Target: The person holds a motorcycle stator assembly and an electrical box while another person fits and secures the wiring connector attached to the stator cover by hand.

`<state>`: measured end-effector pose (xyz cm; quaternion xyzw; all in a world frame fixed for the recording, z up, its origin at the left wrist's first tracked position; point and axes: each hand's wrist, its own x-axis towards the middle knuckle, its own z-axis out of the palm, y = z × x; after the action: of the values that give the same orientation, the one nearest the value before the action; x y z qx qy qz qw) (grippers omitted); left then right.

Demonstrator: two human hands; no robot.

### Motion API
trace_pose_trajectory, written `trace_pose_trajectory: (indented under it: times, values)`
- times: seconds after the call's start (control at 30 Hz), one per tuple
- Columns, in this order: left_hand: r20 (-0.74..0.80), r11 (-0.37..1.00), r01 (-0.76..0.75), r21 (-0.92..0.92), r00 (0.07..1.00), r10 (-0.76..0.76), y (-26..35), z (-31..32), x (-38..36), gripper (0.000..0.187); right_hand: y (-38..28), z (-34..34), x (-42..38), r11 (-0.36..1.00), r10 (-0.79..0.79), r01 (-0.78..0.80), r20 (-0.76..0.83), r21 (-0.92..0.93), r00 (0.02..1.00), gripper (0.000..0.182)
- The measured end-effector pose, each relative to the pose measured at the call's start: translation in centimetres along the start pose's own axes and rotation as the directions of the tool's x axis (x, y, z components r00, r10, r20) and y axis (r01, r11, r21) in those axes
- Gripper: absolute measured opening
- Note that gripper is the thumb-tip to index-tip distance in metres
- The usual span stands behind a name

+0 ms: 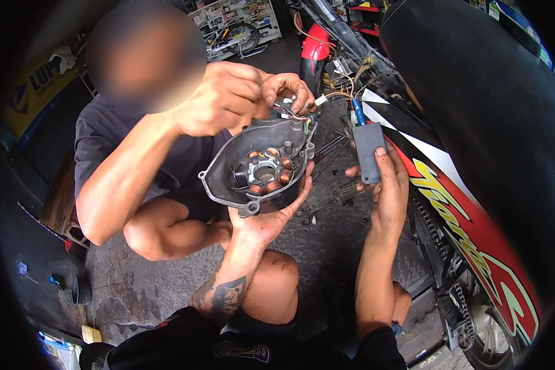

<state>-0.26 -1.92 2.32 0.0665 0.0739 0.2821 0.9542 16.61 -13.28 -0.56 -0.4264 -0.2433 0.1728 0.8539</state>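
Observation:
My left hand (264, 226) supports a black engine side cover (219, 172) from below, its thumb along the cover's right side. Inside the cover sits a stator (266, 172) with several copper coils around a metal core. My right hand (388, 180) grips a flat dark grey box, which looks like a CDI unit (368, 151), with the thumb on its face. A blue connector (357, 112) and wires run from the box's top toward the motorcycle. Above the cover, a co-worker's hands (231, 95) hold a small wire connector (283, 108) at the cover's wiring.
A motorcycle with a red, white and black side panel (475, 234) and black seat (475, 80) stands at the right. Loose wiring (351, 77) hangs from its frame. The co-worker squats opposite me. Screwdrivers (330, 148) and small parts lie on the dark floor (135, 290).

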Motion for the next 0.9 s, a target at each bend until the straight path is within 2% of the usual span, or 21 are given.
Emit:
trace_pose_trajectory:
  times: [0.07,0.4,0.7,0.9]
  values:
    - [-0.015,0.994,0.055,-0.093,0.998,-0.057,-0.11,0.37,-0.18,0.061,-0.07,0.03,-0.06,1.0,0.001,-0.001,0.003,0.0,1.0,0.049]
    - [0.016,1.0,0.002,-0.005,1.0,-0.002,-0.07,-0.54,0.18,0.067,0.04,-0.09,0.02,1.0,0.008,-0.008,0.02,0.008,1.0,0.049]
    - [0.033,0.998,0.036,-0.056,0.999,-0.034,-0.07,-0.34,0.03,0.065,-0.08,-0.02,-0.06,1.0,0.006,-0.006,0.017,0.001,1.0,0.051]
    - [-0.034,0.996,0.026,-0.09,0.999,-0.029,-0.14,-0.08,-0.05,0.065,0.01,-0.08,0.01,1.0,0.0,0.0,0.022,0.009,1.0,0.05]
